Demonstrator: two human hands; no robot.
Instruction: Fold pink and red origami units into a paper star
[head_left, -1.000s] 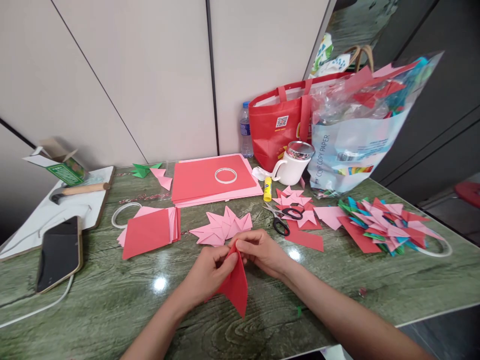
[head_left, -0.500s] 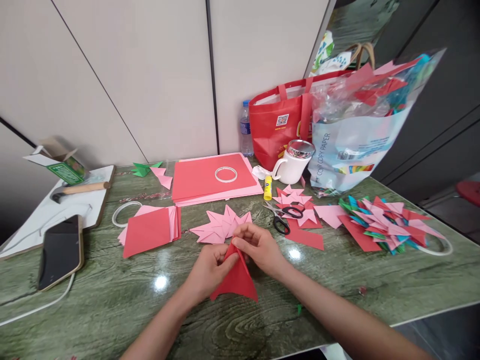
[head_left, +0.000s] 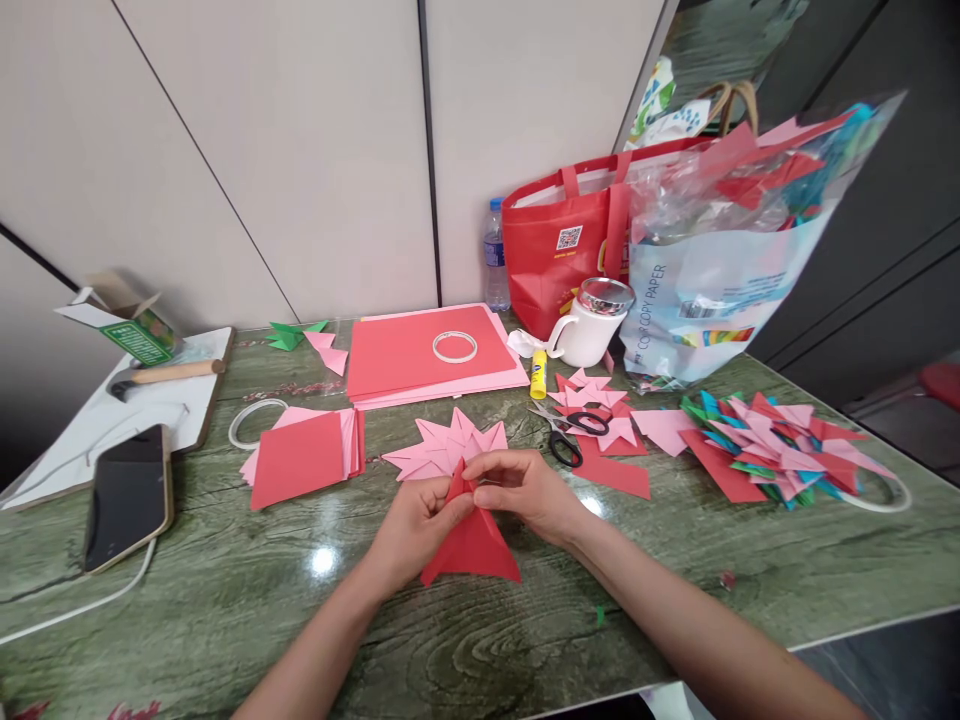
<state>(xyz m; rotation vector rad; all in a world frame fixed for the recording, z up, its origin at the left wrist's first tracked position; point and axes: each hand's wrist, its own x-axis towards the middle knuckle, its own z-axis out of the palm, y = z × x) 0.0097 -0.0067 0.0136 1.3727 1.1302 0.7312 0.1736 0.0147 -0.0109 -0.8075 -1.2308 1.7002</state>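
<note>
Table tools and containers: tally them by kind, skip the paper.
Scissors: 1
Glue stick: 1
White rings: 3
Mug: 1
Water bottle: 1
Phone: 1
Bags: 2
Total: 10

Both hands pinch the top corner of a folded red paper [head_left: 472,545], a triangle with its point up and its base toward the person. Left hand [head_left: 415,525] grips from 9 o'clock, right hand [head_left: 525,492] from 3 o'clock, fingertips meeting at the apex. Pink folded star [head_left: 448,450] lies on the green table [head_left: 225,610] just past the hands at 12 o'clock. Scissors [head_left: 566,432] at 1 o'clock, glue stick [head_left: 538,374] beyond them. Red square stack [head_left: 304,458] at 10 o'clock, phone [head_left: 127,497] far out at 9 o'clock. Mixed folded pieces [head_left: 772,450] piled at 2 o'clock.
</note>
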